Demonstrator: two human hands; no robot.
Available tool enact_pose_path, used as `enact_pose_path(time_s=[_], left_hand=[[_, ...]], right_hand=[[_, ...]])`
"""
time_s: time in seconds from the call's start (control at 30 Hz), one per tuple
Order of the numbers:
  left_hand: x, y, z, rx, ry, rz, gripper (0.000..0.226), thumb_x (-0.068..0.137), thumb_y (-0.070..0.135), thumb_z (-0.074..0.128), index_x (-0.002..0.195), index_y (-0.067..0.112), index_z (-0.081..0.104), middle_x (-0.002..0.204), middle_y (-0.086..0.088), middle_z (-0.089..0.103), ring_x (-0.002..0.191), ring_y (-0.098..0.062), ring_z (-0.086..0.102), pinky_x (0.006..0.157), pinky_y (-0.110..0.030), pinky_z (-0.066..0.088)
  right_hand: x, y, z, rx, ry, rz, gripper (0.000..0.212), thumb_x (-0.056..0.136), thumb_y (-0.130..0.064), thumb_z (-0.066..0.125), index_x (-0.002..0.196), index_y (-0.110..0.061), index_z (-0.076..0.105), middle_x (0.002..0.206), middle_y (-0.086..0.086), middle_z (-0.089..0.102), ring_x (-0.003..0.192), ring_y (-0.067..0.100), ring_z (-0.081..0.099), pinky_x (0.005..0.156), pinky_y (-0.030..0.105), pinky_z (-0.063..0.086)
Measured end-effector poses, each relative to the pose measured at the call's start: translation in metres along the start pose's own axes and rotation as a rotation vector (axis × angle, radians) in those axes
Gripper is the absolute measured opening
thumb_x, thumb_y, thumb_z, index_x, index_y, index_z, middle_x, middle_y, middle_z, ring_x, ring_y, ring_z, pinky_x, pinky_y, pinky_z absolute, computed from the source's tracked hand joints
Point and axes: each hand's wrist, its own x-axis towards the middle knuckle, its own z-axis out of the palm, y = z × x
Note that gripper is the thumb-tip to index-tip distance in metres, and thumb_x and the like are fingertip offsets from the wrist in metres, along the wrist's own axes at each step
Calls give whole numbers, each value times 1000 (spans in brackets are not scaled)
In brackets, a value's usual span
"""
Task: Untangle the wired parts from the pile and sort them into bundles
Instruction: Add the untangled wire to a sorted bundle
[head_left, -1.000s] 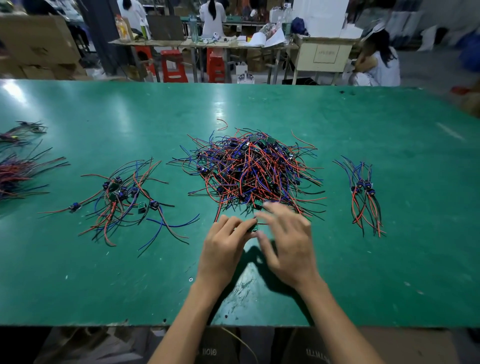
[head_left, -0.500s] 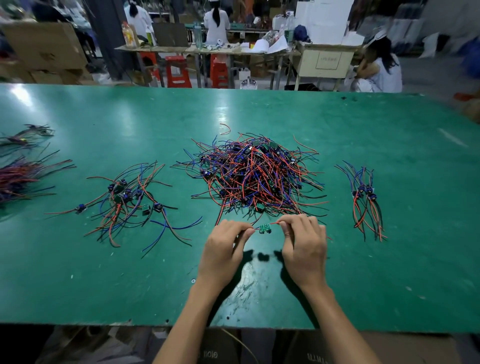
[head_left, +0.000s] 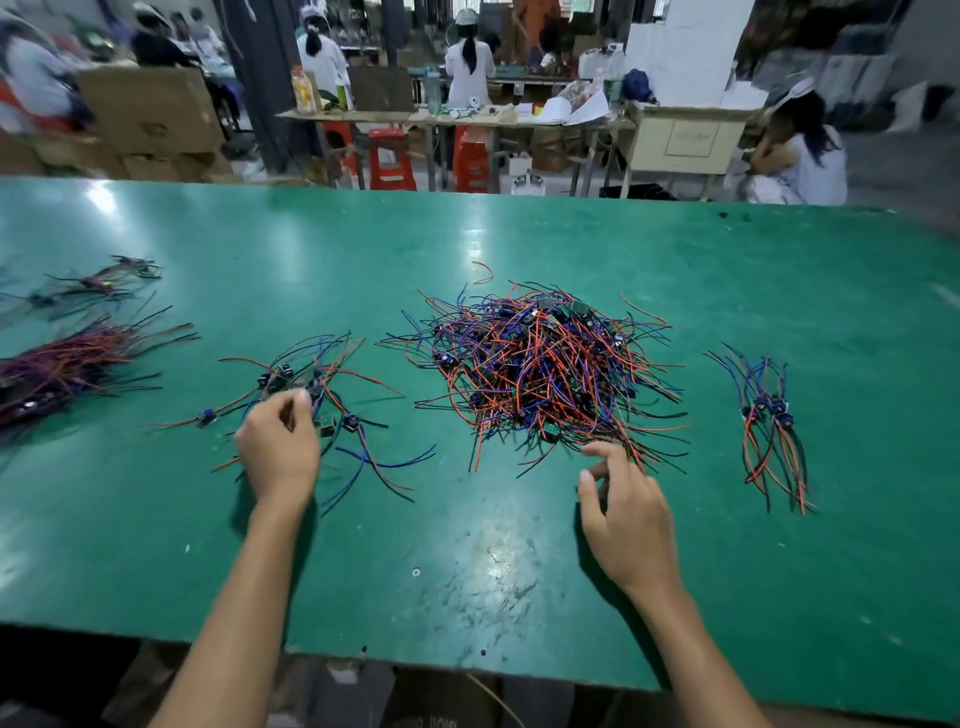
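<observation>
Glossy green worktable (head_left: 519, 545), set in a busy workshop with red plastic stools (head_left: 389, 158). Tangled pile of red, blue and black wired parts (head_left: 540, 369) is heaped mid-table, just beyond the loosely spread right hand (head_left: 626, 519). Left hand (head_left: 278, 449), fingers curled, is laid over a loose bundle of wired parts (head_left: 317, 400); a pinch cannot be told.

Pile (head_left: 540, 369) sits between two bundles (head_left: 311, 405) (head_left: 771, 426), seemingly apart.

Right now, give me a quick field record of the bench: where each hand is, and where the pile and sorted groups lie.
left hand: over the loose left group, fingers curled at its wires; whether it grips one is unclear
right hand: open, at the near edge of the main pile
right bundle: apart from the pile, untouched
far-left bundle: at the table's left edge
table: green
</observation>
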Motion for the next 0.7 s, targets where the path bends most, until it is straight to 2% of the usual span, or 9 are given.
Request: enact_pose_path(time_s=[0.07, 0.13, 0.2, 0.27, 0.3, 0.37, 0.53, 0.63, 0.7], left_hand=[[0, -10, 3, 186, -77, -65, 40, 97, 19, 62, 130, -3, 61, 124, -33, 58, 116, -42, 52, 102, -45, 39], [-12, -3, 9, 320, -28, 9, 48, 91, 16, 66, 136, 1, 56, 140, -29, 44, 128, -43, 37, 107, -51, 32], [-33, 17, 22, 343, -6, 230, 36, 88, 19, 70, 123, 12, 66, 131, -17, 53, 120, -38, 43, 97, -50, 36], [-56, 39, 41, 311, -145, 362, 20, 90, 36, 69, 103, 22, 73, 110, -6, 61, 109, -30, 52, 90, -42, 36], [-69, 49, 52, 312, -247, 362, 23, 90, 47, 66, 98, 26, 73, 106, -1, 61, 108, -25, 52, 90, -39, 34], [-92, 62, 74, 378, -394, 331, 33, 90, 59, 58, 98, 29, 70, 106, 4, 59, 108, -19, 50, 91, -36, 32], [-124, 65, 91, 464, -411, 273, 21, 99, 39, 49, 101, 27, 66, 102, 5, 67, 97, -19, 61, 90, -37, 37], [-132, 71, 80, 230, -477, 64, 16, 95, 38, 56, 85, 31, 67, 76, 16, 66, 84, -13, 66, 88, -33, 45], [-138, 76, 70, -15, -574, -121, 16, 92, 37, 62, 79, 30, 68, 66, 18, 68, 75, -6, 67, 75, -28, 52]], right_hand=[[0, 1, 0, -1, -95, 13, 22, 98, -18, 59, 120, -22, 60, 98, -6, 64, 93, 22, 60, 84, 38, 46], [2, 1, 0, 7, -109, 20, 21, 98, -18, 58, 118, -22, 61, 107, -6, 66, 99, 18, 60, 88, 36, 47], [3, 1, -1, 16, -114, 35, 17, 97, -18, 58, 113, -24, 63, 109, -10, 66, 101, 13, 59, 90, 34, 46], [3, 2, -1, 16, -125, 43, 14, 97, -18, 59, 108, -26, 65, 105, -14, 64, 98, 10, 58, 89, 33, 46], [4, 2, -1, 16, -130, 46, 13, 97, -18, 59, 105, -26, 66, 103, -15, 63, 97, 9, 58, 89, 33, 47], [4, 4, -1, 24, -139, 56, 13, 97, -18, 60, 102, -27, 67, 100, -16, 62, 94, 9, 57, 87, 33, 48], [2, 6, -1, 60, -149, 78, 15, 96, -18, 61, 99, -30, 70, 96, -18, 58, 90, 8, 58, 85, 35, 50], [4, 4, 0, 50, -146, 70, 13, 96, -18, 62, 98, -28, 70, 97, -16, 61, 94, 10, 58, 88, 35, 48], [5, 2, 0, 33, -148, 39, 13, 97, -20, 61, 98, -28, 71, 96, -16, 63, 96, 11, 58, 90, 35, 46]])
